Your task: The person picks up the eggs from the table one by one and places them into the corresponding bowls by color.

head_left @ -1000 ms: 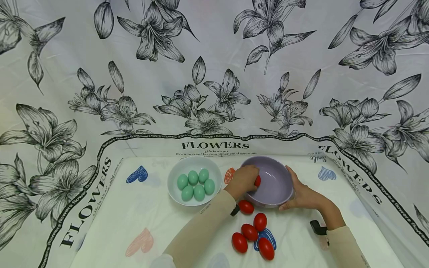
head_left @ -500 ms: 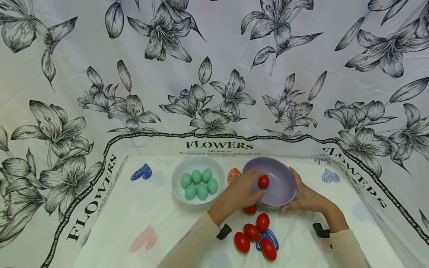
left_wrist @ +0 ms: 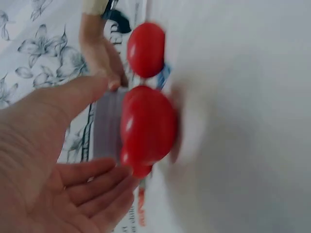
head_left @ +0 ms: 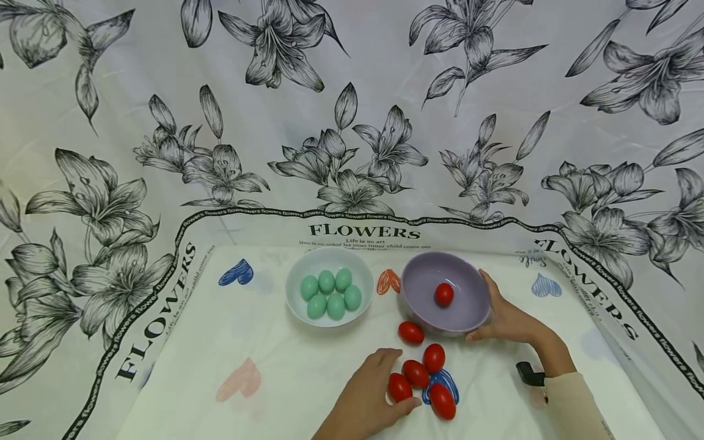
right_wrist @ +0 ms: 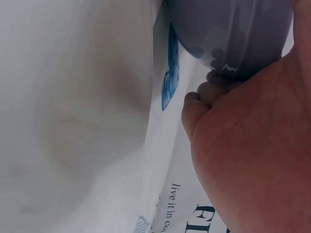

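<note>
My left hand [head_left: 365, 394] reaches over the near tablecloth with thumb and fingers spread on either side of a red egg [head_left: 399, 388]. In the left wrist view that hand frames the overlapping red eggs [left_wrist: 148, 126] with a wide gap between thumb and fingers. Several more red eggs [head_left: 442, 401] lie close by on the cloth, one red egg [head_left: 411, 333] right at the purple bowl's near side. Inside the purple bowl [head_left: 473, 305] rests a single red egg [head_left: 444, 294]. My right hand [head_left: 508, 321] holds this bowl by its right side, fingers curled against its lower wall in the right wrist view.
A white bowl [head_left: 294, 310] with several mint-green eggs [head_left: 335, 305] stands left of the purple bowl. A white cloth [head_left: 181, 342] printed with hearts covers the table, and a flower-printed curtain [head_left: 352, 153] hangs behind it.
My left hand let go of a red egg inside the purple bowl, then drew back toward the near eggs. The right hand stayed on the bowl. The head view shifted slightly.
</note>
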`<state>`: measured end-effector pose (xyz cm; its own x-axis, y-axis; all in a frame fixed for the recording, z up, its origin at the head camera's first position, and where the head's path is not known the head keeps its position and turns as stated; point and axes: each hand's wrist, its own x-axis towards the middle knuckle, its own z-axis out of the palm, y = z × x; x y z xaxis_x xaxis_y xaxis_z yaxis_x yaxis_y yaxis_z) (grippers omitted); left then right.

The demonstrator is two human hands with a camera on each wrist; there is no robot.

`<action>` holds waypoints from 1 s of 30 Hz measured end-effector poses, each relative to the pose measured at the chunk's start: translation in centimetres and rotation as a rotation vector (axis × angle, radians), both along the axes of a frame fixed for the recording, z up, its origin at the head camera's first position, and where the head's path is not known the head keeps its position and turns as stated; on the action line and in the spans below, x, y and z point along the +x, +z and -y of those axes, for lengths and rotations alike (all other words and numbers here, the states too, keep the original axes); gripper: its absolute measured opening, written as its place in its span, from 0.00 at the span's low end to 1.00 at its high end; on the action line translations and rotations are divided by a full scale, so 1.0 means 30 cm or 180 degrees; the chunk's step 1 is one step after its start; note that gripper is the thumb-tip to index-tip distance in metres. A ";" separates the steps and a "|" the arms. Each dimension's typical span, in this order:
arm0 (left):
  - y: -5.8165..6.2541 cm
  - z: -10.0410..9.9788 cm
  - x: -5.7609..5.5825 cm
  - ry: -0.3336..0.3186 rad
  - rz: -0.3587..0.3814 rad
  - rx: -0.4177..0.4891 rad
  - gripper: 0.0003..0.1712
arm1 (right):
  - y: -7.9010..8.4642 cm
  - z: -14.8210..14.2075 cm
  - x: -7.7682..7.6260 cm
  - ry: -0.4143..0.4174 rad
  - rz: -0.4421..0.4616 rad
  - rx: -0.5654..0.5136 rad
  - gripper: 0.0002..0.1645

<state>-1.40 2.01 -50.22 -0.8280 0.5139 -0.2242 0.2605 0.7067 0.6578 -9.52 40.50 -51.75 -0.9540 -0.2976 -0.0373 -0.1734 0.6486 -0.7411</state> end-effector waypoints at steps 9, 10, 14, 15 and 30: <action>-0.058 -0.015 0.105 0.0417 0.0126 -0.0101 0.60 | -0.004 -0.003 0.009 -0.0040 0.0068 0.0030 0.95; -0.061 -0.017 0.110 0.0431 0.0091 -0.0117 0.60 | -0.005 -0.003 0.008 -0.0033 0.0059 0.0038 0.96; -0.064 -0.031 0.115 0.0432 -0.0078 -0.0177 0.58 | -0.003 -0.002 0.007 -0.0040 0.0050 0.0072 0.96; -0.064 -0.035 0.114 0.0424 -0.0109 -0.0195 0.57 | -0.001 -0.001 0.008 -0.0043 0.0054 0.0082 0.96; -0.067 -0.050 0.083 0.0387 -0.0051 -0.0223 0.41 | 0.002 0.006 0.008 -0.0056 0.0109 0.0049 0.96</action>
